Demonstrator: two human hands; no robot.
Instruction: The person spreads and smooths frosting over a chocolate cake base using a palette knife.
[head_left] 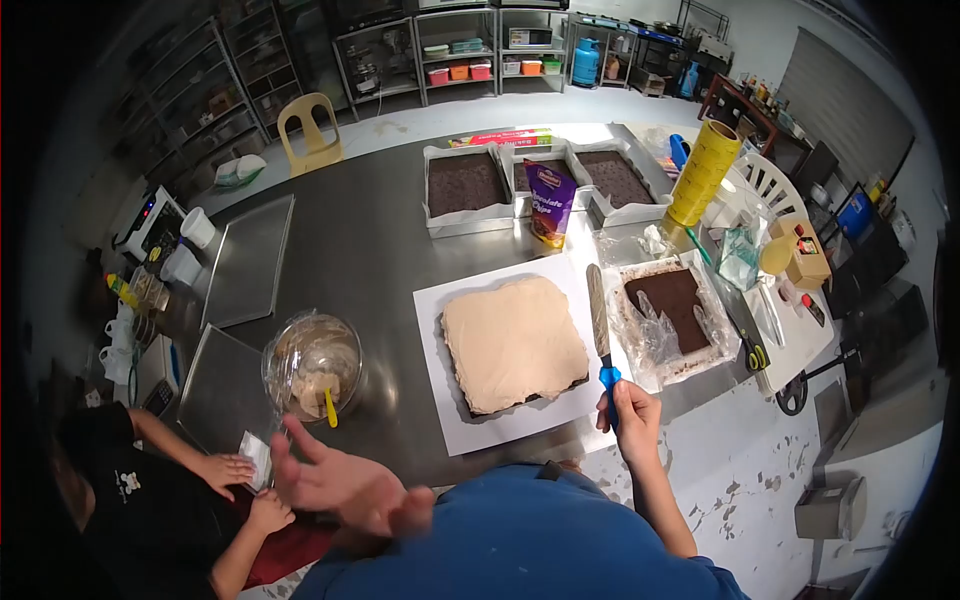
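My right hand [632, 418] is closed round the blue handle of an icing spatula [601, 325], its long blade pointing up and smeared with frosting. Left of the blade lies a square chocolate cake [515, 345], its top covered with beige frosting and its dark edge showing at the bottom. Under the cake is a white board [435, 400]. My left hand [345, 482], slightly blurred, is raised palm up with the fingers spread and holds nothing. Beyond it stands a clear bowl [285, 350] with some frosting and a yellow-handled spatula [331, 405] in it.
Several paper-lined pans of chocolate cake [465, 185] stand at the back, with a purple chocolate chips bag [548, 205] before them. Right are a plastic-covered cake tray [640, 350], scissors [755, 350] and a yellow roll [704, 175]. A person in black [150, 500] sits at left, hands by a white packet.
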